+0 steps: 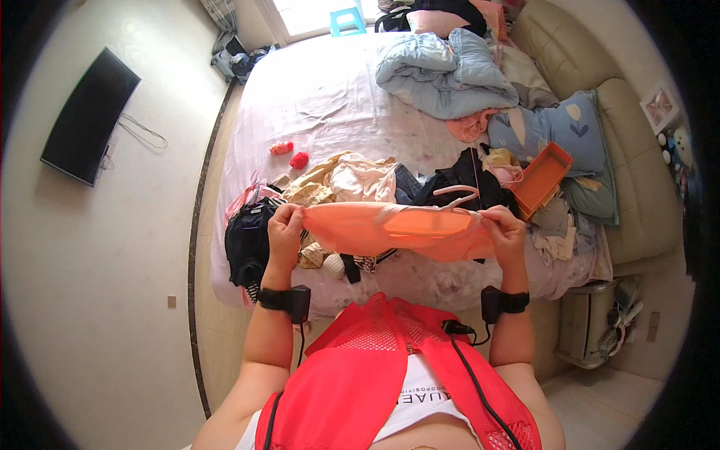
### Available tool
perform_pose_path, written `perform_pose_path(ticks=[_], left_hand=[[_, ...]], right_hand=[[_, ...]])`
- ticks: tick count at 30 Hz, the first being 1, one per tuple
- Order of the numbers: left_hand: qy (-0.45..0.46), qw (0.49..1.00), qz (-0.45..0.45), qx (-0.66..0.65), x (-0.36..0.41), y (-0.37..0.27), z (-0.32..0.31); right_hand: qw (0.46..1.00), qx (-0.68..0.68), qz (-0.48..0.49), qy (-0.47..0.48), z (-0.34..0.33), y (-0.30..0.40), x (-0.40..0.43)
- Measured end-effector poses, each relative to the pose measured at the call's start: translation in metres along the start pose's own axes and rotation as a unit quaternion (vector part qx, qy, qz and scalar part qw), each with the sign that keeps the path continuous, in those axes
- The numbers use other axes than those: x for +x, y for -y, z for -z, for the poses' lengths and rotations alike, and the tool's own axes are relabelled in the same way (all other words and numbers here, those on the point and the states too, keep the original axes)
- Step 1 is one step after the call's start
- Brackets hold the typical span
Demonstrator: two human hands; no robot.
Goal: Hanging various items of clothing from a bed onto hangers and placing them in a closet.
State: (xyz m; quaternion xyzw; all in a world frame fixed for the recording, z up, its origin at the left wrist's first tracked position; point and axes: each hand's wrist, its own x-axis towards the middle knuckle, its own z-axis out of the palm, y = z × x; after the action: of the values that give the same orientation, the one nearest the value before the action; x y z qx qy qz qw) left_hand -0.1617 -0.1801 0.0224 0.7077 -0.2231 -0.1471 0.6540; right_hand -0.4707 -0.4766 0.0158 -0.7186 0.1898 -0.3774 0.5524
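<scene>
An orange garment (360, 228) is stretched sideways between my two hands, above the near side of the bed. My left hand (286, 222) pinches its left end between thumb and fingers. At the other end, my right hand (504, 225) grips the fabric near its upper edge. A pale clothes hanger (458, 198) shows at the garment's upper edge, its hook lying to the right of the middle. Part of the hanger is hidden by the cloth. Behind the garment lies a heap of mixed clothes (363, 177), partly covered from view.
Dark clothes (247, 242) lie by my left wrist. An orange box (543, 180) sits among clothes at right, near a blue pillow (545, 132). Two small red bundles (298, 161) rest on the bedsheet (315, 101). Farther back is a blue quilt (433, 73). A nightstand (588, 323) stands at lower right.
</scene>
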Motion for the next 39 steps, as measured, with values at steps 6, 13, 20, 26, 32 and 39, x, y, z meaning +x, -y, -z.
perform_pose_path(ticks=[6, 13, 20, 26, 32, 39], left_hand=[[0.040, 0.960, -0.023, 0.275, 0.005, 0.025, 0.005], [0.084, 0.865, -0.361, 0.337, -0.007, -0.042, -0.041], [0.110, 0.883, -0.318, 0.327, -0.019, -0.038, -0.070], [0.067, 0.901, -0.314, 0.292, -0.015, -0.032, -0.065], [0.050, 0.906, -0.313, 0.281, -0.015, -0.046, -0.047], [0.009, 0.919, -0.304, 0.251, -0.018, -0.045, -0.033]], right_hand=[[0.999, 0.035, -0.005, 0.001, -0.004, -0.004, -0.002], [0.999, 0.039, -0.008, 0.005, -0.008, -0.004, -0.002], [0.999, 0.039, -0.001, 0.015, -0.022, 0.000, 0.001], [0.998, 0.052, -0.011, -0.034, -0.027, 0.002, 0.000], [0.990, -0.113, 0.078, -0.027, -0.010, -0.002, -0.001], [0.998, -0.067, 0.014, -0.004, -0.020, 0.015, -0.003]])
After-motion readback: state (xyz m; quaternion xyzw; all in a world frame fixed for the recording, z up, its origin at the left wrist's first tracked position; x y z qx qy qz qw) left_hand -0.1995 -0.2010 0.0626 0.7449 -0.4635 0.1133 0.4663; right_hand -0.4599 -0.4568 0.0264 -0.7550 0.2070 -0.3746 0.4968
